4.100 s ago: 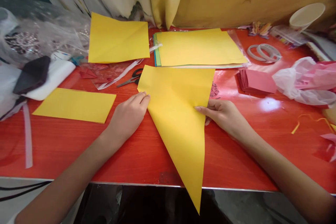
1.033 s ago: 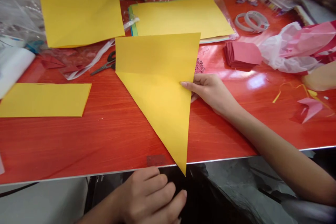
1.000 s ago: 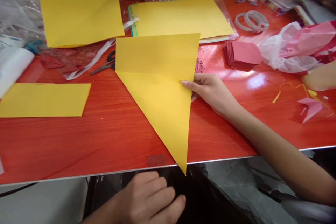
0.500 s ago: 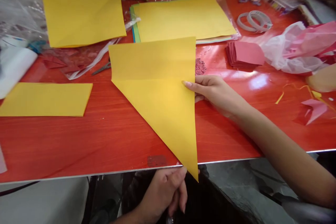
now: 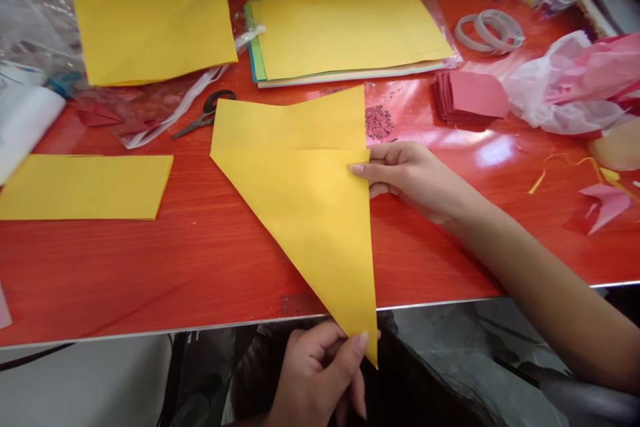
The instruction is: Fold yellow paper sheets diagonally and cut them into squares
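Observation:
A sheet of yellow paper (image 5: 300, 207), folded to a slanted left edge and a narrow lower point, spans the space between my hands. My right hand (image 5: 415, 180) pinches its right edge, thumb on top and fingers behind. Below the table's front edge, my left hand (image 5: 325, 373) grips the paper near its lower point, thumb across the front. A crease runs across the upper part, and the top strip tilts back. Just behind the sheet's upper left corner lie dark-handled scissors (image 5: 205, 113).
A stack of coloured paper (image 5: 350, 33) lies at the back. Folded yellow paper (image 5: 85, 187) and another yellow sheet (image 5: 155, 27) are on the left. Tape rolls (image 5: 493, 32), red paper pieces (image 5: 470, 99), red glitter (image 5: 379, 123) and pink tissue (image 5: 590, 80) lie to the right.
My left hand has closed its thumb over the paper's lower point. The sheet has shifted slightly downward, its top strip now bent at the crease, and the scissors' handles show.

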`<state>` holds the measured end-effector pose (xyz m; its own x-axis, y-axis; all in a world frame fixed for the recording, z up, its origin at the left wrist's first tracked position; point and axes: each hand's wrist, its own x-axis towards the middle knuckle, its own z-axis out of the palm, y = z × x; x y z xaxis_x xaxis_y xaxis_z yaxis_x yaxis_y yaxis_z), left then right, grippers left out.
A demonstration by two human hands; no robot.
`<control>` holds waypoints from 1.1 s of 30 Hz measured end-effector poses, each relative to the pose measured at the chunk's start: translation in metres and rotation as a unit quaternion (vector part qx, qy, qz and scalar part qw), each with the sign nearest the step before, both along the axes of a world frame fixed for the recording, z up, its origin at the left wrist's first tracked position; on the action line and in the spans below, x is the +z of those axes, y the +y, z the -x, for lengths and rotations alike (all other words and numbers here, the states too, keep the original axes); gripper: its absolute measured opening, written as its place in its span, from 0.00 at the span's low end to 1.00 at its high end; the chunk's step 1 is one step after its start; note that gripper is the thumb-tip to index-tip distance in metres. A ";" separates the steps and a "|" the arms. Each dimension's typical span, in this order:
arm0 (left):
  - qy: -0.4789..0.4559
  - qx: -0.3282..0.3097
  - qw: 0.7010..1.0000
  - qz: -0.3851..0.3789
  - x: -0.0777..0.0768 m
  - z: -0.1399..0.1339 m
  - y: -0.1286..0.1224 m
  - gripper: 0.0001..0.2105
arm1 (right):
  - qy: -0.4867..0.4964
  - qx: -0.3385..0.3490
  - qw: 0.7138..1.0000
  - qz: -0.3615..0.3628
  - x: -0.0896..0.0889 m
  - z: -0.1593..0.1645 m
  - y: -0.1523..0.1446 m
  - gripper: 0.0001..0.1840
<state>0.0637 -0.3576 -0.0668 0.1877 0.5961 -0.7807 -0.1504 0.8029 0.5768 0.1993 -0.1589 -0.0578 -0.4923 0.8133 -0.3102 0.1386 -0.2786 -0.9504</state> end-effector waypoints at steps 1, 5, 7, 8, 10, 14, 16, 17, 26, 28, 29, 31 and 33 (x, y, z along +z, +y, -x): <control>-0.004 0.007 1.000 -0.003 0.002 0.000 0.000 0.21 | 0.004 0.001 1.000 -0.001 0.001 0.001 0.000 0.11; -0.032 0.047 0.998 0.022 0.005 0.001 0.006 0.21 | -0.023 -0.001 0.999 -0.042 0.011 0.003 -0.013 0.13; -0.038 0.066 0.997 0.033 0.005 0.002 0.009 0.21 | -0.090 -0.017 0.991 -0.093 0.020 -0.002 -0.032 0.17; -0.041 0.073 0.996 0.035 0.005 0.002 0.010 0.21 | -0.134 -0.031 0.983 -0.123 0.025 -0.006 -0.046 0.18; -0.045 0.082 0.995 0.028 0.006 0.002 0.011 0.21 | -0.180 -0.029 0.975 -0.126 0.031 -0.015 -0.078 0.21; -0.055 0.084 0.995 -0.009 0.005 0.001 0.009 0.21 | -0.150 0.034 0.988 0.014 0.023 -0.020 -0.143 0.16; -0.053 0.088 0.994 -0.023 0.003 0.000 0.007 0.20 | -0.114 0.017 0.992 0.055 0.013 -0.012 -0.164 0.12; -0.050 0.091 0.994 -0.029 0.003 -0.001 0.006 0.20 | -0.108 -0.001 0.992 0.070 0.008 -0.008 -0.172 0.12; -0.003 0.109 0.991 -0.078 -0.003 -0.008 0.005 0.18 | -0.083 -0.095 0.989 0.073 -0.002 0.003 -0.189 0.10; -0.006 0.110 0.991 -0.075 -0.003 -0.008 0.006 0.18 | -0.083 -0.103 0.988 0.076 -0.002 0.003 -0.189 0.11; -0.006 0.112 0.991 -0.076 -0.002 -0.008 0.006 0.18 | -0.078 -0.106 0.988 0.081 -0.002 0.004 -0.189 0.11; -0.008 0.113 0.990 -0.079 -0.001 -0.008 0.007 0.18 | -0.060 -0.104 0.988 0.092 -0.003 0.005 -0.190 0.11; -0.011 0.116 0.990 -0.082 -0.001 -0.008 0.007 0.17 | -0.036 -0.097 0.989 0.102 -0.004 0.005 -0.190 0.11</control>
